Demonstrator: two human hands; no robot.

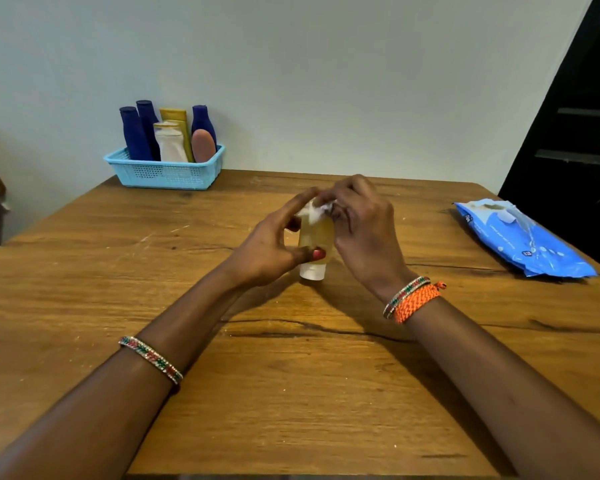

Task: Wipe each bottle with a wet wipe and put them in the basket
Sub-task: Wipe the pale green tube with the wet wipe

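Observation:
A small translucent yellow tube [315, 238] with a white cap stands cap-down in the middle of the wooden table [291, 393]. My left hand [269, 249] grips the tube, thumb on its lower front and fingers curled over its top. My right hand [361, 223] pinches a crumpled white wet wipe [317, 209] against the tube's upper end. At the far left corner stands a light blue basket [163, 173] that holds several bottles: dark blue ones [134, 133], a white one [170, 143], a yellow tube [177, 116] and a pink one [203, 144].
A blue pack of wet wipes [520, 237] lies at the table's right edge with its flap open. A pale wall stands right behind the table. A dark doorway [575, 133] is at the right.

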